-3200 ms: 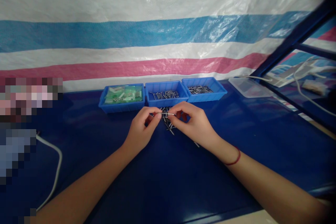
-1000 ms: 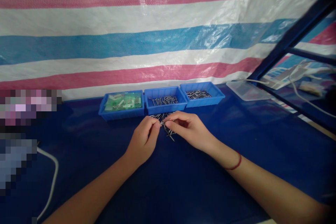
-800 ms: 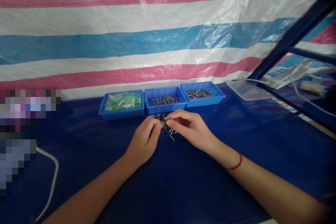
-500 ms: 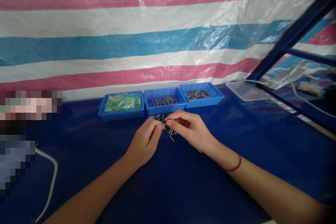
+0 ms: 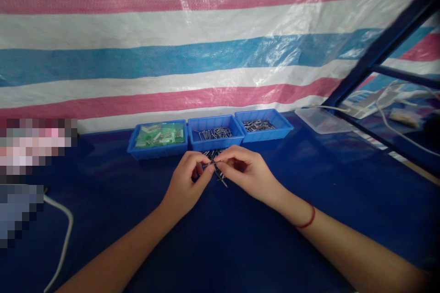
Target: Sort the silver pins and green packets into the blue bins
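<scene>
My left hand [image 5: 187,181] and my right hand [image 5: 252,174] meet fingertip to fingertip above the table, thumbs and forefingers pinched. Between them runs a thin metal pin [image 5: 215,163], held at both sides; whether it is a screw or a plain rod is too small to tell. Just behind and below the fingertips lies a loose pile of similar dark and silvery slim metal pieces [image 5: 222,179], partly hidden by the hands. A middle blue bin [image 5: 217,142] stands beyond, with more slim metal pieces inside.
A left blue bin [image 5: 160,150] holds a green bag with metal and whitish pieces. More metal pieces fill a right blue bin [image 5: 270,133]. A clear plastic lid [image 5: 319,121] lies farther right, near a dark frame [image 5: 374,55]. A white cable [image 5: 67,233] runs at left, beside a blurred-out person.
My left fingers have shifted slightly, and the slim metal piece now shows more clearly between both hands. The bins and pile stay in place.
</scene>
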`<action>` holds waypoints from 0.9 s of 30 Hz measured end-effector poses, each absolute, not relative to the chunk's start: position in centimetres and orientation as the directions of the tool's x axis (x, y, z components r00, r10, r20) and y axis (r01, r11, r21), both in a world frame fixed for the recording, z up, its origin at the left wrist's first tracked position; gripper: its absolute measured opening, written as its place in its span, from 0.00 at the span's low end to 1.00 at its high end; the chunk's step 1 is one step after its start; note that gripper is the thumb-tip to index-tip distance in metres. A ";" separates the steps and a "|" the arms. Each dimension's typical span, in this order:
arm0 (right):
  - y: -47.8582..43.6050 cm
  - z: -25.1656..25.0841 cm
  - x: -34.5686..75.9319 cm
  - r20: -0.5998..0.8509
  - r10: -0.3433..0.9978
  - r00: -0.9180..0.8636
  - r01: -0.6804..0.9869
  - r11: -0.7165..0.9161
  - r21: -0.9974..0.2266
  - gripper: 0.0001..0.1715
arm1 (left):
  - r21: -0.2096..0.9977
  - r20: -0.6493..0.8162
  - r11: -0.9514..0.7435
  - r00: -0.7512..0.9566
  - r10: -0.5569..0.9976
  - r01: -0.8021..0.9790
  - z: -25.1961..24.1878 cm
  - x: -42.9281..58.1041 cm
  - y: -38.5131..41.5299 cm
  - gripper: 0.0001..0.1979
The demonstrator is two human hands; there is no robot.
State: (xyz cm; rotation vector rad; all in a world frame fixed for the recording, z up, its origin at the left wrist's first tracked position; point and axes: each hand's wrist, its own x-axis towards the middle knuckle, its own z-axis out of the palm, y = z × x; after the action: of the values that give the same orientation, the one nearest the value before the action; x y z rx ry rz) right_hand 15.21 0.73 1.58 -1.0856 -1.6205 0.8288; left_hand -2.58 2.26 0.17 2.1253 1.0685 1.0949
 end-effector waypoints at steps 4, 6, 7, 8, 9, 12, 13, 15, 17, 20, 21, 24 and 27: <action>1.0 1.3 15.6 0.391 0.909 -0.145 0.354 0.417 -0.837 0.07 | 0.722 0.464 -0.559 0.314 0.828 0.408 0.3 -2.6 2.3 0.01; 1.1 1.3 15.7 0.417 0.888 -0.196 0.411 0.460 -0.787 0.07 | 0.720 0.473 -0.561 0.303 0.827 0.409 0.3 -2.6 2.2 0.01; 1.1 1.3 15.7 0.430 0.874 -0.228 0.436 0.487 -0.757 0.08 | 0.716 0.477 -0.564 0.302 0.825 0.411 0.3 -2.6 2.2 0.01; 1.0 1.3 15.7 0.438 0.860 -0.261 0.454 0.510 -0.731 0.08 | 0.711 0.481 -0.568 0.302 0.823 0.416 0.3 -2.6 2.2 0.01; 1.0 1.4 15.7 0.438 0.851 -0.290 0.463 0.525 -0.714 0.09 | 0.705 0.484 -0.570 0.301 0.821 0.421 0.3 -2.6 2.1 0.02; 1.2 1.3 15.7 0.388 0.882 -0.267 0.435 0.470 -0.768 0.10 | 0.701 0.477 -0.547 0.270 0.837 0.458 0.2 -2.7 2.2 0.04; 1.4 1.2 15.8 0.359 0.909 -0.210 0.409 0.416 -0.812 0.10 | 0.701 0.465 -0.527 0.253 0.848 0.481 0.1 -2.7 2.2 0.06; 2.2 1.1 16.4 0.296 0.955 -0.035 0.337 0.290 -0.896 0.13 | 0.670 0.439 -0.499 0.249 0.863 0.549 0.1 -2.8 2.3 0.08; 3.2 1.0 17.5 0.235 0.957 0.168 0.260 0.187 -0.947 0.16 | 0.578 0.420 -0.514 0.309 0.853 0.634 0.2 -3.1 2.5 0.06; 4.7 1.0 19.5 0.142 0.915 0.376 0.166 0.085 -0.983 0.21 | 0.359 0.385 -0.551 0.419 0.823 0.753 0.5 -3.4 2.8 0.07; 5.1 1.0 20.1 0.105 0.913 0.394 0.145 0.051 -0.988 0.21 | 0.290 0.367 -0.543 0.433 0.824 0.788 0.6 -3.5 2.8 0.09; 5.6 1.4 20.9 0.008 0.909 0.416 0.058 -0.018 -0.998 0.19 | 0.131 0.306 -0.477 0.422 0.853 0.869 0.7 -3.7 2.8 0.12; 5.2 1.7 20.6 -0.040 0.923 0.382 -0.011 -0.038 -0.999 0.14 | 0.047 0.248 -0.422 0.398 0.883 0.905 0.8 -3.7 2.8 0.15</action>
State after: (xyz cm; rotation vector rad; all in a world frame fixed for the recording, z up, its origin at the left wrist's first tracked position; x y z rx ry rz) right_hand 20.60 5.17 1.74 -1.3956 -0.8937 0.9443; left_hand -3.75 2.78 0.77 2.7051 1.7353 0.3832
